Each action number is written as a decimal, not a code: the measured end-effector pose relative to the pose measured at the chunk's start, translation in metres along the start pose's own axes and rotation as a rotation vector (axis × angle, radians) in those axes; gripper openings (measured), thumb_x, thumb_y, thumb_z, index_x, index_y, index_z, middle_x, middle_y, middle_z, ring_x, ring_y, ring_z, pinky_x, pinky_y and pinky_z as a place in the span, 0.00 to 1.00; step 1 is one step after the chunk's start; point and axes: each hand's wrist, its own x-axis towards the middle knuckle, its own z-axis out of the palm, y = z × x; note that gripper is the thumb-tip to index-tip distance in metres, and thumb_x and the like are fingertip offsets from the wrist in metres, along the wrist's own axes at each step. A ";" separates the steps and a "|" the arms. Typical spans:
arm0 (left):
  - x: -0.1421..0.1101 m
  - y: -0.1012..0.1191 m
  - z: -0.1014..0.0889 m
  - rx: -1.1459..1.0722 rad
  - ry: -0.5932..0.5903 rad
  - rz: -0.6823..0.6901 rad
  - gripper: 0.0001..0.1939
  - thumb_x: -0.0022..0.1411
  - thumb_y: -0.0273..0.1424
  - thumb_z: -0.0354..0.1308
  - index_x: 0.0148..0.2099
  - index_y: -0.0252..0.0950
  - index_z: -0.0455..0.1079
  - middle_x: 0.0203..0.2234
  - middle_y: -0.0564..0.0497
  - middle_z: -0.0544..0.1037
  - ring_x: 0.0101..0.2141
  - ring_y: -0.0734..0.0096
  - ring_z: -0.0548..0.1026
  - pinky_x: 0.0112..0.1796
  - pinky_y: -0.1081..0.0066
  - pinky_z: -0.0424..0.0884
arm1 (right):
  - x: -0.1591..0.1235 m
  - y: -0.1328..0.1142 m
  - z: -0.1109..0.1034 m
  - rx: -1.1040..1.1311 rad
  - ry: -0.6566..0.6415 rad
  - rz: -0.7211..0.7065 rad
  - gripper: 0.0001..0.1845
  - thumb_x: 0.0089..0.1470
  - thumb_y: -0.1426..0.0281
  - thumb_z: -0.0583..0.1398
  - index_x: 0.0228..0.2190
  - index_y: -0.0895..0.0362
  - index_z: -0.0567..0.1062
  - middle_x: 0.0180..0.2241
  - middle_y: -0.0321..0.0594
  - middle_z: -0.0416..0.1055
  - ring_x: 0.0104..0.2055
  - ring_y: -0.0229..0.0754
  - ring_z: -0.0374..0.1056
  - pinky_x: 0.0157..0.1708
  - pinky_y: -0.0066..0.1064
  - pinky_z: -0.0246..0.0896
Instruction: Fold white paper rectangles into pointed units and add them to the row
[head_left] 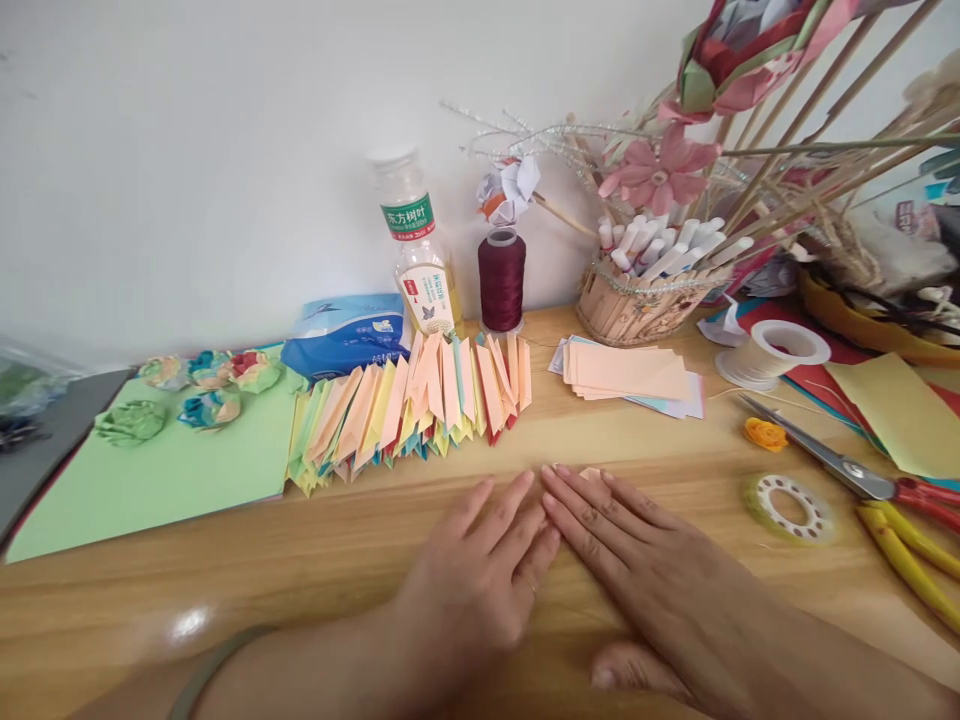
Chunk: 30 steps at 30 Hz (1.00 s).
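Note:
My left hand (480,570) and my right hand (637,570) lie flat side by side on the wooden table (300,580), fingers stretched out and pressing down. A small peach paper piece (590,473) peeks out under the right fingertips; most of it is hidden by the hands. Just beyond the hands stands a row of folded coloured paper pieces (412,410). A stack of peach paper squares (626,372) lies behind the right hand.
A green paper sheet (165,480) with paper roses (210,385) is at left. A bottle (416,250), tissue pack (345,335), maroon thread spool (502,278) and basket (645,300) stand at the back. Scissors (847,465), tape ring (791,505) and a white spool (776,352) are at right.

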 end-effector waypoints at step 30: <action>-0.001 -0.004 -0.006 0.023 -0.089 0.011 0.17 0.69 0.25 0.40 0.50 0.34 0.69 0.49 0.50 0.73 0.54 0.60 0.64 0.55 0.55 0.52 | 0.001 0.034 -0.026 0.211 0.080 0.071 0.17 0.62 0.75 0.47 0.49 0.58 0.68 0.44 0.47 0.71 0.46 0.43 0.67 0.43 0.38 0.66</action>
